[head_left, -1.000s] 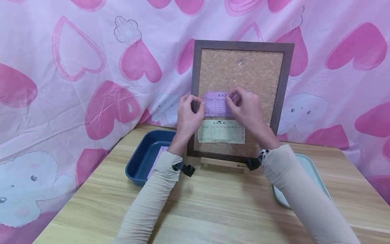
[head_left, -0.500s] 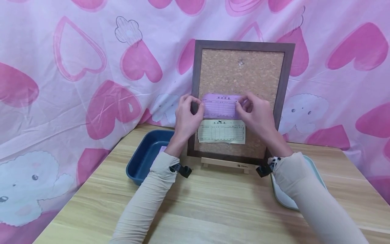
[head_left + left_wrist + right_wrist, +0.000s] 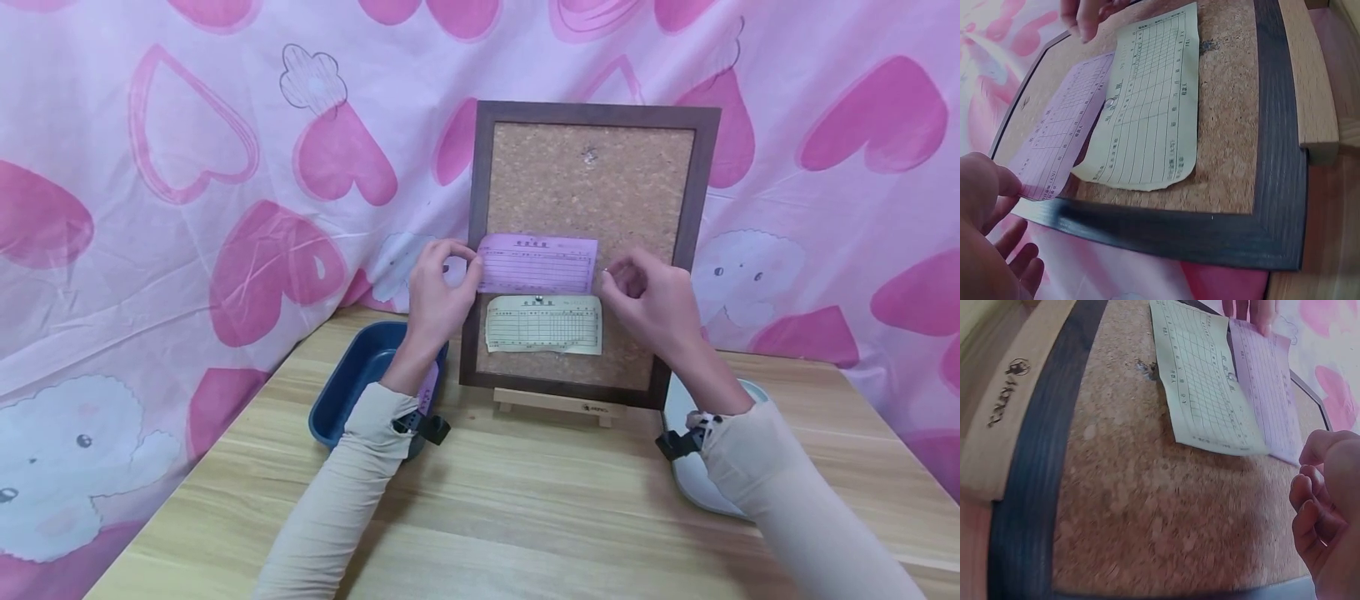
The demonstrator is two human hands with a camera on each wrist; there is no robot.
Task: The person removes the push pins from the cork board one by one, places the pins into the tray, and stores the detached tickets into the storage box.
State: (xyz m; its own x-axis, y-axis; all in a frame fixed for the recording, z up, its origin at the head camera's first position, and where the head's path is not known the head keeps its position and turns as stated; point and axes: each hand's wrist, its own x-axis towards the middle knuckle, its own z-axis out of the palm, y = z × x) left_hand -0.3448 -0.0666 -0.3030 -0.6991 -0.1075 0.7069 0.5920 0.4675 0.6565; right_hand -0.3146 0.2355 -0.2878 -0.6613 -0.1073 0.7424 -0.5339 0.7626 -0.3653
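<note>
A framed corkboard (image 3: 585,200) stands upright in the head view. My left hand (image 3: 442,287) pinches the left edge of a purple printed slip (image 3: 536,265), held against the board with its left end over the frame. Just below, a pale green slip (image 3: 543,325) hangs from a silver push pin (image 3: 538,298) at its top edge. My right hand (image 3: 652,300) is beside the purple slip's right edge, thumb and forefinger pinched on a tiny shiny thing like a push pin, mostly hidden. In the right wrist view those fingertips (image 3: 1304,469) are right at the slip's corner.
A small wooden easel (image 3: 555,402) bears the board on the wooden table (image 3: 480,517). Left of it is a navy tray (image 3: 322,417) with another purple slip (image 3: 428,388); a pale tray (image 3: 697,483) lies under my right forearm. A heart-patterned cloth (image 3: 315,250) hangs behind.
My right hand has moved right and down, from the purple slip's middle to past its right edge. My left hand has drawn the slip a little left.
</note>
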